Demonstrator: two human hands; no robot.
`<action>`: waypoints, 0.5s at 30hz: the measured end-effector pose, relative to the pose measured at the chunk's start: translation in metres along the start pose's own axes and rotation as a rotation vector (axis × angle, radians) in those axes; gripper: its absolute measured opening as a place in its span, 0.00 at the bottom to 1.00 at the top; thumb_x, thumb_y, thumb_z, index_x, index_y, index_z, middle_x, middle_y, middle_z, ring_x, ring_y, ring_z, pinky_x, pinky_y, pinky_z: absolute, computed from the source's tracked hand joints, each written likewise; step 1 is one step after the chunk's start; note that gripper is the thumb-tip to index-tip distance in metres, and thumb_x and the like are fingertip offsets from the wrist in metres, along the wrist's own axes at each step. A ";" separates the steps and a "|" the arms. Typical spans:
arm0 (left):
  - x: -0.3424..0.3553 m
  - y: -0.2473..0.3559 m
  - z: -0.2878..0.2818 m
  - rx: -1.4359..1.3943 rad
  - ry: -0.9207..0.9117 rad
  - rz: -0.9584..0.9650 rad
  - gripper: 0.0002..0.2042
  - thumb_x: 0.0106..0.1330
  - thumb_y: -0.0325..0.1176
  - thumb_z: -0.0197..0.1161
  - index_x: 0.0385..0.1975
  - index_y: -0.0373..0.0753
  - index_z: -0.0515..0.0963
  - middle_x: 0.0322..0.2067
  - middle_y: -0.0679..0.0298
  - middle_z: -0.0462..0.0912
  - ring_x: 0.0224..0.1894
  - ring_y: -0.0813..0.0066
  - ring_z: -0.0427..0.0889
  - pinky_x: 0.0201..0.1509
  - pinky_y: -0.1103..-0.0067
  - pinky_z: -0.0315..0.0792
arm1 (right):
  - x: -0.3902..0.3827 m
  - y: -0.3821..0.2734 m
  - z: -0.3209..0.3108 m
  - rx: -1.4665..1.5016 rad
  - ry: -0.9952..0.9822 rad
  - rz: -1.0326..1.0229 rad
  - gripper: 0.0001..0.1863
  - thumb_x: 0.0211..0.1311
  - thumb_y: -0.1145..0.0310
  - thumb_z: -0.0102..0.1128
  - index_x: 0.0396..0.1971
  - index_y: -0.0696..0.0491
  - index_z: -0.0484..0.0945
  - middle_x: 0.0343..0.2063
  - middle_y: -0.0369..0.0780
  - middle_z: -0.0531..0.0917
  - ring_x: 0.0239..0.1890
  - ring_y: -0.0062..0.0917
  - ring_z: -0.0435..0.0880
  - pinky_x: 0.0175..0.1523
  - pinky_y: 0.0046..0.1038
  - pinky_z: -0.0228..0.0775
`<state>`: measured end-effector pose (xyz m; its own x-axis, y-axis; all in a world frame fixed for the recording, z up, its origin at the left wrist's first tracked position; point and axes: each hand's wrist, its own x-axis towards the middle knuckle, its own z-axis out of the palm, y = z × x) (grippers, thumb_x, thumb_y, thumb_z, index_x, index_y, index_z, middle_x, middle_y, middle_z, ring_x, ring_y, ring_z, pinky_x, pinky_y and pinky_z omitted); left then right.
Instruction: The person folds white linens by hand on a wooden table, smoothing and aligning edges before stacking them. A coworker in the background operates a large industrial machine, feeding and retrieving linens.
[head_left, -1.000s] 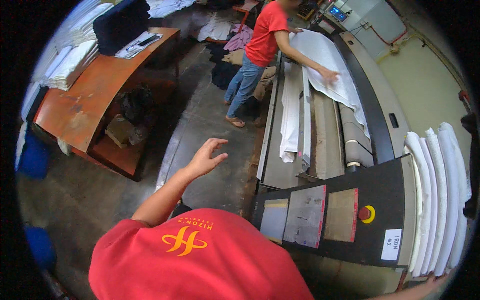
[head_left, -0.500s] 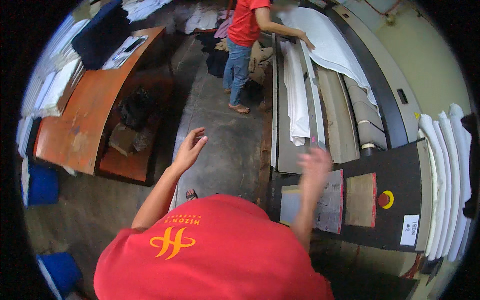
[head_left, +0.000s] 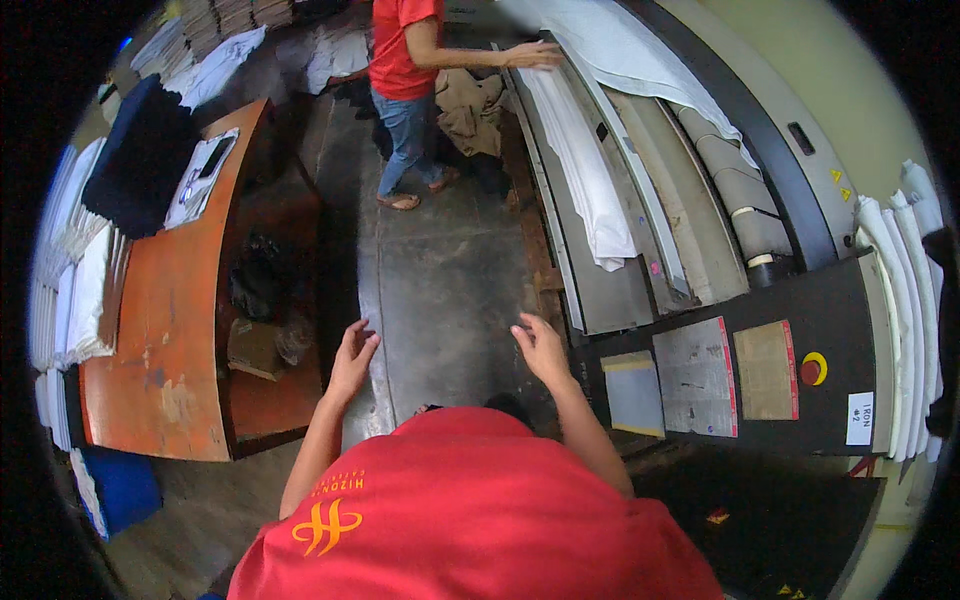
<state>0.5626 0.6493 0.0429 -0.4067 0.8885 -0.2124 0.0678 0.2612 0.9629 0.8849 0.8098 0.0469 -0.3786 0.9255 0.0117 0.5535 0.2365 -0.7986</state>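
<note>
My left hand (head_left: 353, 362) is held out over the grey floor, its thumb and fingers apart and nothing in it. To the right of it, my right hand (head_left: 541, 350) is also empty, fingers spread, close to the near corner of a long ironing machine (head_left: 610, 318). Neither hand touches anything. A folded white cloth (head_left: 585, 170) lies along the machine's front shelf. Behind it, a wide white sheet (head_left: 640, 65) drapes over the rollers.
A co-worker (head_left: 405, 90) in a red shirt stands ahead, one hand on the folded cloth. An orange wooden table (head_left: 160, 350) with a dark cloth stack (head_left: 140, 155) stands left. White rolled cloths (head_left: 905, 320) hang at right. Brown cloth (head_left: 468, 110) lies heaped on the floor.
My right hand has come down and left, away from the machine's end panel. The view has shifted, bringing the table nearer. The co-worker's hand now rests on the folded cloth.
</note>
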 end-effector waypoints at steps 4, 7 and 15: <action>0.025 -0.020 -0.005 -0.014 -0.032 -0.047 0.24 0.68 0.37 0.58 0.59 0.33 0.61 0.46 0.54 0.76 0.49 0.71 0.74 0.56 0.77 0.67 | 0.025 0.059 0.004 -0.106 0.073 0.188 0.21 0.62 0.56 0.57 0.48 0.57 0.75 0.41 0.48 0.82 0.42 0.38 0.82 0.47 0.34 0.72; 0.043 -0.023 0.001 -0.030 -0.034 -0.085 0.25 0.68 0.38 0.57 0.60 0.33 0.61 0.47 0.53 0.75 0.49 0.70 0.74 0.55 0.76 0.68 | 0.051 0.123 -0.003 -0.140 0.192 0.232 0.20 0.64 0.57 0.56 0.45 0.58 0.76 0.36 0.45 0.83 0.38 0.32 0.83 0.44 0.31 0.73; 0.104 -0.007 0.010 0.058 0.031 -0.203 0.23 0.68 0.39 0.57 0.57 0.32 0.65 0.41 0.58 0.78 0.44 0.75 0.76 0.50 0.78 0.70 | 0.168 0.294 0.011 0.692 0.640 0.944 0.18 0.65 0.61 0.52 0.51 0.53 0.69 0.35 0.39 0.78 0.34 0.32 0.80 0.39 0.30 0.74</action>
<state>0.5284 0.7436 0.0120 -0.4456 0.8034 -0.3949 0.0338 0.4559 0.8894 0.9760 1.0318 -0.1926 0.4572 0.6702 -0.5846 -0.1508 -0.5894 -0.7937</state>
